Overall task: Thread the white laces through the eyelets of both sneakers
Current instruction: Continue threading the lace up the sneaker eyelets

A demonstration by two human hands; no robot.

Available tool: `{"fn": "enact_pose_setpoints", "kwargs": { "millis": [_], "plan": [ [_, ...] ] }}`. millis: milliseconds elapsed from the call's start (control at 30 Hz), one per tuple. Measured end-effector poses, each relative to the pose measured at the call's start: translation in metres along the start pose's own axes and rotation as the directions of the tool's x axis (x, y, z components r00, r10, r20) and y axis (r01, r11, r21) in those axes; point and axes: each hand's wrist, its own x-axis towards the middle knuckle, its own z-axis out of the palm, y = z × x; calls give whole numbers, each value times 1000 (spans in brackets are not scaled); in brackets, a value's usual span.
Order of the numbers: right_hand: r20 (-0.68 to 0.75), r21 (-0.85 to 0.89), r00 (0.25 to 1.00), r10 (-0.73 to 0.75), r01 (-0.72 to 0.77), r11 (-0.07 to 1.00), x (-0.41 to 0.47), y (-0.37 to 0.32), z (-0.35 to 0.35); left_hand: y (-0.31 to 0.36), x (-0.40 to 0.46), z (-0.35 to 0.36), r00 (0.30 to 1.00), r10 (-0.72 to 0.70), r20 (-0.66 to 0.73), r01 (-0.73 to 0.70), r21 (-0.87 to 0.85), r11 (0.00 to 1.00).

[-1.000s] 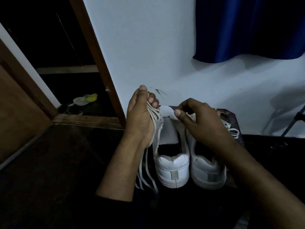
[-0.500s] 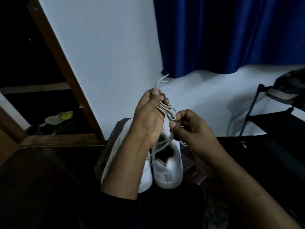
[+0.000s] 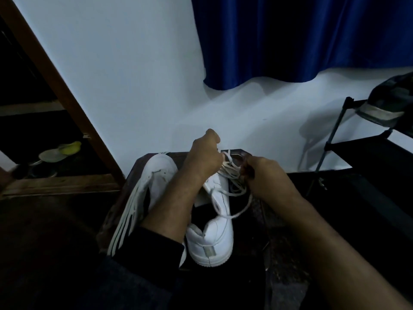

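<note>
Two white sneakers stand side by side on a dark low stool (image 3: 257, 220), heels toward me. The left sneaker (image 3: 159, 173) is partly hidden under my left forearm; several white lace strands (image 3: 125, 222) hang off its left side. The right sneaker (image 3: 214, 240) shows its heel and open collar. Above its front, my left hand (image 3: 204, 158) pinches a bunch of white lace (image 3: 232, 175). My right hand (image 3: 263, 175) grips the same bunch from the right, and a loop of it droops over the sneaker's side.
A white wall rises right behind the stool, with a blue curtain (image 3: 301, 39) above. A wooden door frame (image 3: 55, 90) slants at left, with a yellow-green item (image 3: 60, 149) on the dark floor beyond. A black metal rack (image 3: 362, 153) holding a shoe stands at right.
Both hands have come down from chest height to just above the right sneaker, still holding the lace bunch. The camera view has tilted slightly, and lace strands now hang left of the left sneaker.
</note>
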Motion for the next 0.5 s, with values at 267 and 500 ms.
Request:
{"fn": "enact_pose_setpoints", "kwargs": {
  "millis": [267,500],
  "plan": [
    [70,-29,997,8,-6,1000,7,1,-6,0,-4,-1,993,67,94,-84,197,977],
    [247,-218,962,-114,170,961,-4,-6,14,3,-14,0,985,110,131,-148,323,935]
  ]
}}
